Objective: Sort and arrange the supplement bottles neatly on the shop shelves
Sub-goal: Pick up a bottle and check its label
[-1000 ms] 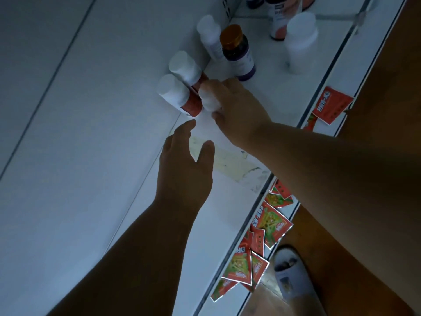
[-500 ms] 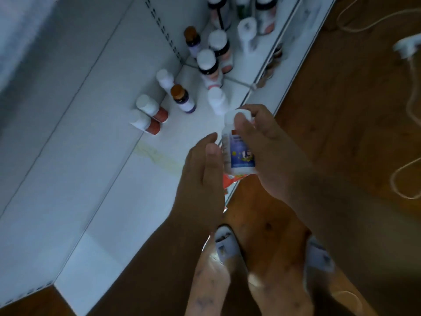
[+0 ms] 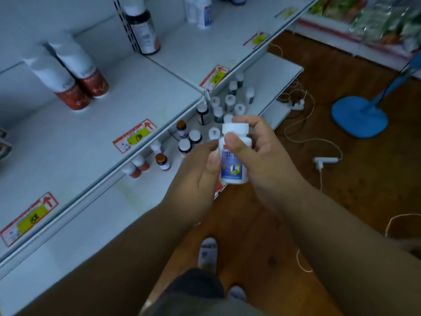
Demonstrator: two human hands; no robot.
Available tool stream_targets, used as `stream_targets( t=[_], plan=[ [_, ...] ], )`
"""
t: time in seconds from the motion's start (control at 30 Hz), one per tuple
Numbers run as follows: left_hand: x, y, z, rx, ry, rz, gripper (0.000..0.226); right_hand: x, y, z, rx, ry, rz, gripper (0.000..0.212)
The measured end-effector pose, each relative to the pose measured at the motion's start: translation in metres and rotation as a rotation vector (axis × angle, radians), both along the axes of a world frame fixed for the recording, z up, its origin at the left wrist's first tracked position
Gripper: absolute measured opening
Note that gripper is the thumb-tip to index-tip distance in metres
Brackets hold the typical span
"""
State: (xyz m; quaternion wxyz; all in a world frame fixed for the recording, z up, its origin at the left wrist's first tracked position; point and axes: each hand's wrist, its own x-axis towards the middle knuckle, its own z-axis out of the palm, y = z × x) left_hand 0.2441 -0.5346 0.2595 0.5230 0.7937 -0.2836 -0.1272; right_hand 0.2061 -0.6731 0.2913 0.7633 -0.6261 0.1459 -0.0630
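Nearest, at six o'clock, the person's feet in pale slippers (image 3: 207, 253) stand on a dark wooden floor (image 3: 355, 192). Just above centre both hands meet on a white bottle (image 3: 234, 156), held upright over the floor beside the shelf edge. The right hand (image 3: 262, 153) is wrapped around it, thumb across the front and fingers behind the cap; the left hand (image 3: 200, 176) touches its left side with thumb and fingertips, fingers fairly straight. Its label is blue with pale shapes; the lettering is too blurred to read.

At nine o'clock a white shelf (image 3: 75, 142) carries yellow-and-red price tags (image 3: 134, 135) on its front lip; one handwritten figure looks like 198, another 88. Beneath it, around eleven o'clock from the hands, the lower shelf (image 3: 95, 215) holds a loose crowd of small bottles (image 3: 205, 115), white-capped and brown-capped.

Further back at ten o'clock stand two white bottles with red bands (image 3: 77, 78), and at twelve a dark bottle (image 3: 142, 30). At two o'clock a blue fan base (image 3: 360, 117) sits among pale cords (image 3: 305, 137) and a power strip (image 3: 325, 160).
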Motion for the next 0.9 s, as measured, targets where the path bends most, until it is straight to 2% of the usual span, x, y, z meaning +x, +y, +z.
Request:
stream_targets(
  t=[0.1,0.23,0.4,0.57,0.73,0.9],
  plan=[
    [0.04,-0.022,0.017,0.134,-0.167,-0.039,0.063,0.026,-0.029,0.019,-0.103,-0.015,-0.076,0.027],
    [0.077,-0.061,0.041,0.255,-0.283,-0.052,0.08,0.057,-0.086,0.041,-0.303,-0.013,-0.058,0.042],
    [0.122,-0.124,0.044,0.256,-0.254,-0.005,0.078,0.11,-0.16,0.05,-0.383,-0.039,-0.021,0.046],
    [0.148,-0.183,0.055,0.351,-0.252,0.22,0.083,0.172,-0.219,0.06,-0.424,-0.056,0.136,0.038],
    [0.18,-0.214,0.054,0.45,-0.196,0.34,0.084,0.233,-0.246,0.073,-0.487,-0.062,0.265,0.028],
    [0.228,-0.224,0.04,0.489,-0.222,0.454,0.084,0.303,-0.253,0.07,-0.512,-0.084,0.384,0.031]
  ],
)
